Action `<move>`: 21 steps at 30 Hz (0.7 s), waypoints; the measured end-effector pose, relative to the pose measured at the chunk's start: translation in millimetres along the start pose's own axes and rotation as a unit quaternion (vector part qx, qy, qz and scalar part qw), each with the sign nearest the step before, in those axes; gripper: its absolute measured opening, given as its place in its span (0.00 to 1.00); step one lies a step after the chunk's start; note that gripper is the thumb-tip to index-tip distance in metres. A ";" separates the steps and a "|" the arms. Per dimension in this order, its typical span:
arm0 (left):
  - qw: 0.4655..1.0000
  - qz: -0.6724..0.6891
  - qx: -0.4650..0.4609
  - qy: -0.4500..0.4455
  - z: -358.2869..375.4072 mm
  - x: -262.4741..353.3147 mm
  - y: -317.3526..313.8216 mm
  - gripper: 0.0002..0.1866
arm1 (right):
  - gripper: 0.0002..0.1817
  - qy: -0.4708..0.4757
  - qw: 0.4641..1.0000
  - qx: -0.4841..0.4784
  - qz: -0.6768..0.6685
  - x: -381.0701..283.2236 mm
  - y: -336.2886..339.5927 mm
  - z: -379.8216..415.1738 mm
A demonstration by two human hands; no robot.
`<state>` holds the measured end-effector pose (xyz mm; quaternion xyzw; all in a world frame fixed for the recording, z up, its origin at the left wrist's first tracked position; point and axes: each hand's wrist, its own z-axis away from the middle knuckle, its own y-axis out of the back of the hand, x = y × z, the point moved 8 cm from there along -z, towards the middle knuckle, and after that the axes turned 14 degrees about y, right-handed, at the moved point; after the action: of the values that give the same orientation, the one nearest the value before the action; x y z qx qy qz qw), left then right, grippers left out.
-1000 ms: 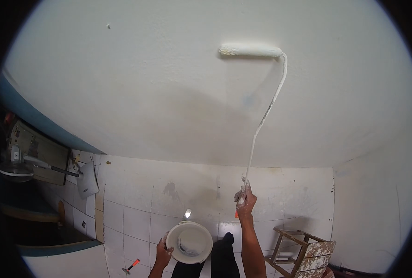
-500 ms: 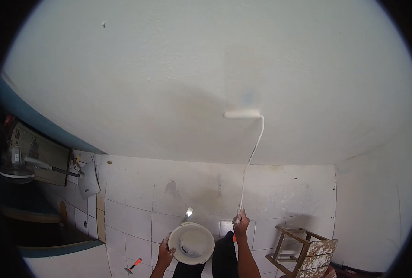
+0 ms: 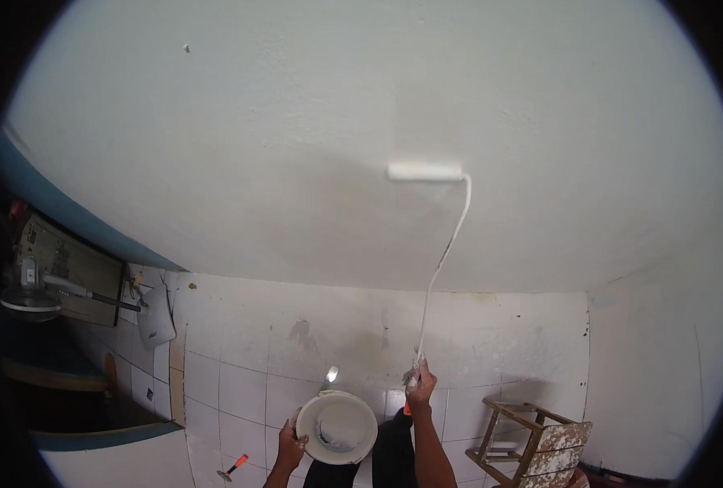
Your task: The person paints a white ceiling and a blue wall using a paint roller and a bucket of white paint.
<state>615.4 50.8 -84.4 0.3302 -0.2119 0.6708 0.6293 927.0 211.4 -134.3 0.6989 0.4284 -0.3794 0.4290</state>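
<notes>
Fingers of the right hand (image 3: pixel 421 382) clench the paint roller (image 3: pixel 425 171) by its long handle, pressing it flat on the white wall (image 3: pixel 255 146). Left hand (image 3: pixel 290 447) grips the paint bucket (image 3: pixel 335 427) (held low, within reach) by its rim.

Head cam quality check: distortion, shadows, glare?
Head view: strong fisheye with black vignette corners, bending the wall edge; soft grey shadow left of the roller; small glare spot on the tiles above the bucket; focus acceptable, far-left clutter dark.
</notes>
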 end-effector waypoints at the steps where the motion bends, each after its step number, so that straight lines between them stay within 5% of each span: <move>1: 1.000 0.001 0.001 0.000 -0.6 -1.3 0.6 0.38 | 0.19 0.019 1.000 0.003 0.006 -8.7 -2.1 -13.7; 12: 0.999 0.041 -0.004 0.017 -3.8 -12.5 1.4 0.37 | 0.19 0.083 0.996 0.025 -0.036 -78.8 -5.1 -111.9; 21: 1.000 -0.007 0.001 -0.001 -6.8 -18.2 2.3 0.38 | 0.20 -0.047 0.998 0.031 -0.040 -34.8 29.7 37.5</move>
<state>611.8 42.5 -101.7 0.3336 -0.2095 0.6661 0.6334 936.4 159.3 -107.8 0.6760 0.4233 -0.4416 0.4110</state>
